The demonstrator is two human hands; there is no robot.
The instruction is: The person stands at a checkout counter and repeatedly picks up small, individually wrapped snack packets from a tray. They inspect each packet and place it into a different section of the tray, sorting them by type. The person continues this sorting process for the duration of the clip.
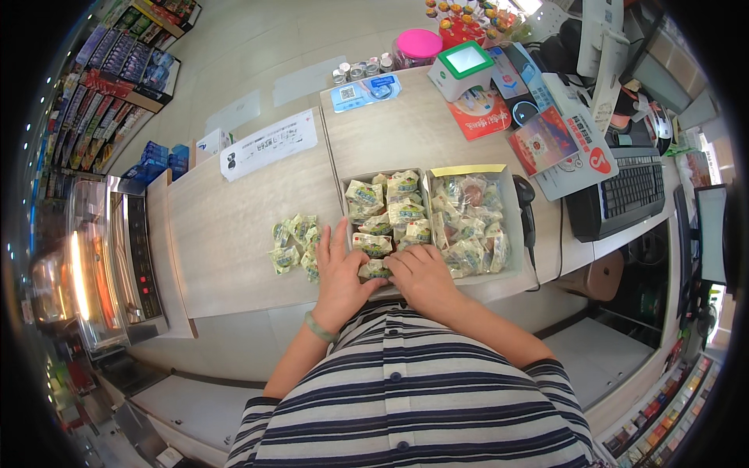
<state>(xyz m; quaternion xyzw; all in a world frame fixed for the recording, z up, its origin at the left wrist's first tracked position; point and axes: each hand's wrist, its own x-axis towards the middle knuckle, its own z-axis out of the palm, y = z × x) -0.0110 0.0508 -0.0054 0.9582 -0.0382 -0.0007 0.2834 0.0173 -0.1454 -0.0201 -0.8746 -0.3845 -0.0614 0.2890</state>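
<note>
Two cardboard boxes side by side on the counter hold small wrapped snack packets. In the left box (425,202) the packets lie in rows. My left hand (339,278), with a pale green bangle at the wrist, is at that box's near end. Its thumb and index finger close around a snack packet (374,269). My right hand (427,281) lies over the box's near right corner, its fingertips at the packet's right side and partly hidden. The right box (515,234) holds packets in a looser heap, mostly clear-looking. Several loose packets (285,259) lie left of my left hand.
A handheld barcode scanner (525,205) lies right of the boxes, near a keyboard (632,181). Behind stand a green-and-white payment box (462,70), a pink-lidded jar (418,47) and lollipops (462,23). A lit glass food warmer (96,263) stands at the left.
</note>
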